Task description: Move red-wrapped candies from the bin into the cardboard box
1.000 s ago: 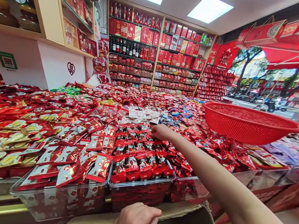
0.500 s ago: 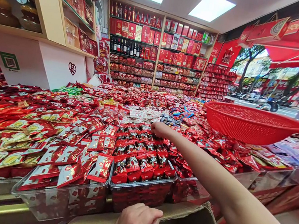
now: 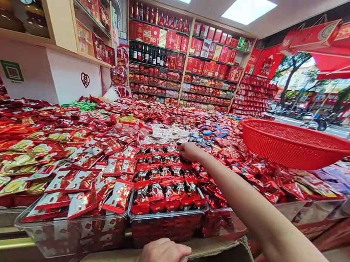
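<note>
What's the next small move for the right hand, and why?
I'd probably have the right hand gently straighten the far row of red-and-black packets: it is right at that far end, and the nearer packets sit in neat rows in the clear tub. Its fingertips are hidden, so I can't tell whether it holds a packet.
</note>
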{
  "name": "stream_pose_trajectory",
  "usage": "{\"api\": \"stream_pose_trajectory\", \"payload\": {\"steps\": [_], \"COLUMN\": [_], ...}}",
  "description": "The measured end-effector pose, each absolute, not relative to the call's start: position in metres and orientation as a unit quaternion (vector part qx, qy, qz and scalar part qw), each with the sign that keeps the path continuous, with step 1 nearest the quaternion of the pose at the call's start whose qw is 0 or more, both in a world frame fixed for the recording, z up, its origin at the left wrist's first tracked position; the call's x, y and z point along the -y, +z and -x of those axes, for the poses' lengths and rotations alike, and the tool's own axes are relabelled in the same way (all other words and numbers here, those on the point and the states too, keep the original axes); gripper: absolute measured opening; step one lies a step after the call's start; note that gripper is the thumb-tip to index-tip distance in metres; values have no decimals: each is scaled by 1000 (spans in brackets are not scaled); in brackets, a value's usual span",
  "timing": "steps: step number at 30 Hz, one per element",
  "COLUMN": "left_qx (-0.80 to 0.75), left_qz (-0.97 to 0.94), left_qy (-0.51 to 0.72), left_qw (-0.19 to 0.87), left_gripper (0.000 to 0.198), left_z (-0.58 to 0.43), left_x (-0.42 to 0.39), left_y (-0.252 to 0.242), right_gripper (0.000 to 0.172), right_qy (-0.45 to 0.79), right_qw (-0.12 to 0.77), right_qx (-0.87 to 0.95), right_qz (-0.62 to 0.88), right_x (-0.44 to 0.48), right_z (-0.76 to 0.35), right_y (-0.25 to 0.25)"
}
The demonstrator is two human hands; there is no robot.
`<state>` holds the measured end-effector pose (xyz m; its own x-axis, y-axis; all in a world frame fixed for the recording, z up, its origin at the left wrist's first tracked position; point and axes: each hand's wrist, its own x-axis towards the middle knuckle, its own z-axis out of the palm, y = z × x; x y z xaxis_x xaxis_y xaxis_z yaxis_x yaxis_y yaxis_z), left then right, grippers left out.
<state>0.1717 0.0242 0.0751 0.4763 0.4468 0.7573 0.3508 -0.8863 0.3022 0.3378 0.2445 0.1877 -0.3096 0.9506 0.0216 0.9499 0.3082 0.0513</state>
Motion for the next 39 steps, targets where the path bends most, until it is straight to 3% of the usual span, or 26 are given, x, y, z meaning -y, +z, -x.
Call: {"api": "stream_pose_trajectory", "payload": {"steps": [25, 39], "left_qx": [-233, -236], "left_qz": [-857, -853], "left_qy": [456, 462], "left_qw": [55, 52], "left_gripper": [20, 19], "left_z": [-171, -172], "left_x": [-23, -25], "left_y": [77, 74], "right_gripper": [27, 22], "right_qy": [50, -5], "right_qw": [-10, -6], "right_qx": [-786, -807], "right_qz": [-616, -591], "right_x": [-235, -230], "right_z": [-337, -330], "right_y": [189, 189]}}
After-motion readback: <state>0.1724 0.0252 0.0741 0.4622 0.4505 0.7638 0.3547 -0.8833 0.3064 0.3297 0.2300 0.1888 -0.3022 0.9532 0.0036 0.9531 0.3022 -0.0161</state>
